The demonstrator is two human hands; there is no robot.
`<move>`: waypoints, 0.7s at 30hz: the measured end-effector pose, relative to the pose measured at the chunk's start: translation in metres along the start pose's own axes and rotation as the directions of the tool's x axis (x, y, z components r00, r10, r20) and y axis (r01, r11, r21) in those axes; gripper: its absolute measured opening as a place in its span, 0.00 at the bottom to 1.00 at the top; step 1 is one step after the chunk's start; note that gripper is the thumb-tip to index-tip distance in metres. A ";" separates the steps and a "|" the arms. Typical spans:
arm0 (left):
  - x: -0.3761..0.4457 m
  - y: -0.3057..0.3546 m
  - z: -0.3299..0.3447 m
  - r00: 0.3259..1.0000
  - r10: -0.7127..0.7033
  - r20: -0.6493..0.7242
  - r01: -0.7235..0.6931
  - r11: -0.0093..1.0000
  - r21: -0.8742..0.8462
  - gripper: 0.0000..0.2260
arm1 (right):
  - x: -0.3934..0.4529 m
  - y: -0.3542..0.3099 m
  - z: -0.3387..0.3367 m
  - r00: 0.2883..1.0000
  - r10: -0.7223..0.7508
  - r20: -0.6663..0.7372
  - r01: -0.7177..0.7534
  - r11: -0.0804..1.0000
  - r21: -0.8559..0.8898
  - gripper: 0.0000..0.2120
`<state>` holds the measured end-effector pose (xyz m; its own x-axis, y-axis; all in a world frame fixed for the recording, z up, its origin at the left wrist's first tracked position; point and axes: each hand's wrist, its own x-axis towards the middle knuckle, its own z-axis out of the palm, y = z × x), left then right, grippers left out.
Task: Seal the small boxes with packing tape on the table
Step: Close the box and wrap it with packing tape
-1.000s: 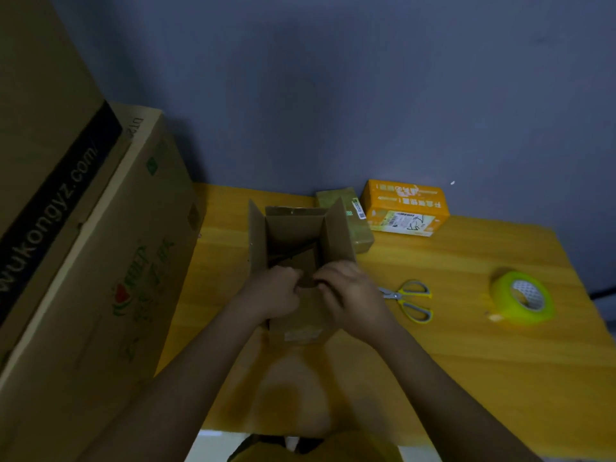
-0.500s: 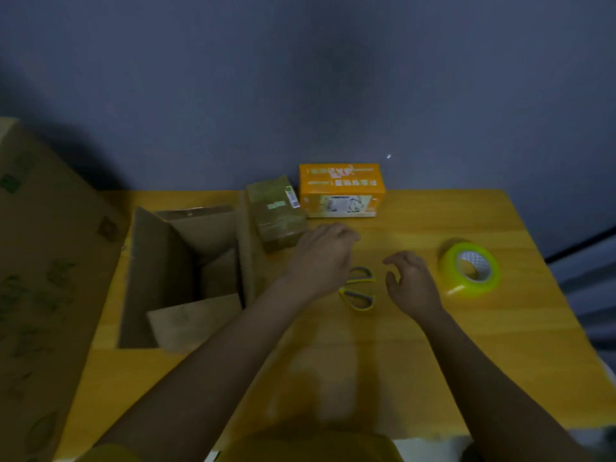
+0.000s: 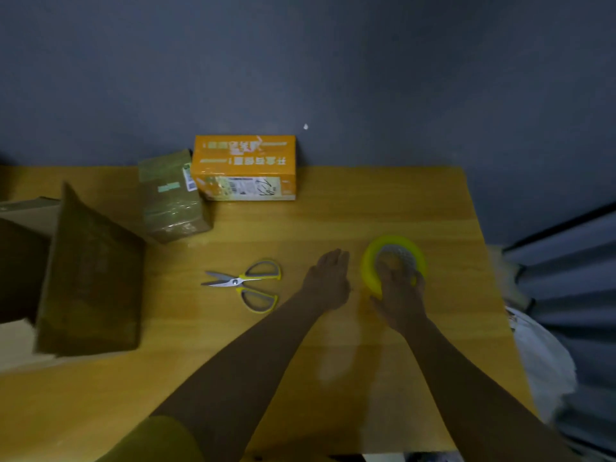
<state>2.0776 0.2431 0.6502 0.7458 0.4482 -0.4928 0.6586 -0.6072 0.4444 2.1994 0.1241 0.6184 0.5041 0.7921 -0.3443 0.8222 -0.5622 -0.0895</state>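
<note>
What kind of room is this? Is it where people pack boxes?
Probably a small home or office packing spot: a wooden table against a plain wall, holding cardboard boxes, scissors and a roll of tape.

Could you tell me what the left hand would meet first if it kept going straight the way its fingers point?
Probably nothing on the wooden table: the left hand points toward the grey wall, passing between the orange printed box and the yellow tape roll. Depth is uncertain.

scissors (image 3: 245,285): flat on table, blades left | grey wall (image 3: 333,68) behind | white cloth (image 3: 540,355) at right
</note>
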 end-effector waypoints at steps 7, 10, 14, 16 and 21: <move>0.060 0.001 0.028 0.997 0.059 0.050 -0.054 0.994 -0.090 0.29 | 0.025 0.024 0.011 0.989 -0.149 0.018 0.149 0.989 -0.007 0.25; 0.073 -0.002 0.038 0.999 0.049 -0.001 -0.049 0.991 -0.127 0.24 | 0.028 0.030 0.014 0.985 -0.173 0.001 0.173 0.984 0.045 0.23; 0.079 -0.012 0.048 0.980 0.148 -0.130 -0.161 0.981 -0.104 0.07 | 0.021 0.036 0.016 0.988 -0.143 -0.049 0.148 0.982 0.120 0.24; 0.081 -0.014 0.050 0.965 0.212 -0.157 -0.233 0.963 -0.133 0.07 | 0.018 0.038 0.015 0.992 -0.111 -0.053 0.118 0.977 0.175 0.26; 0.078 -0.002 0.044 0.949 0.203 -0.240 -0.274 0.909 -0.313 0.09 | 0.017 0.040 0.004 0.995 -0.018 -0.102 0.057 0.917 0.394 0.30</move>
<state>2.1297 0.2509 0.5780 0.8659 0.4592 -0.1983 0.4262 -0.4696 0.7732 2.2396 0.1135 0.6049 0.5131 0.8224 -0.2455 0.6792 -0.5640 -0.4698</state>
